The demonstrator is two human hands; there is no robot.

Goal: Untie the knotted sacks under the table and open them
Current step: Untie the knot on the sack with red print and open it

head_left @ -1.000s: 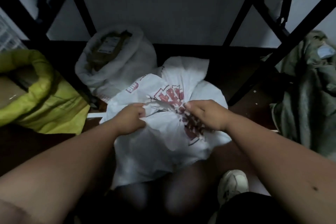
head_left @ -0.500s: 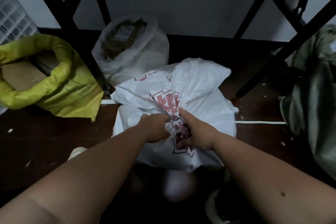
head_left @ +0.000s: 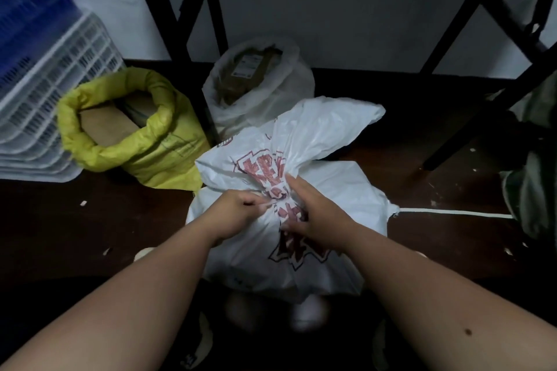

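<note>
A white sack with red print (head_left: 328, 190) stands on the dark floor in front of me, its neck gathered and tied at the middle. My left hand (head_left: 238, 214) pinches the tie at the neck from the left. My right hand (head_left: 313, 214) grips the bunched neck from the right, fingers curled into the folds. The loose top of the sack fans out behind my hands. A yellow sack (head_left: 135, 135) stands open at the left with a brown box inside. A pale sack (head_left: 259, 84) stands open behind, showing a labelled parcel.
Black table legs (head_left: 193, 39) and braces (head_left: 482, 39) rise on both sides against a grey wall. White and blue crates (head_left: 39, 75) are stacked at the far left. A greenish sack (head_left: 530, 178) sits at the right edge. A white cord (head_left: 452, 213) lies on the floor.
My view has pulled back and tilted, so the crates at left have come into sight. Both hands have closed in together on the sack's tied neck.
</note>
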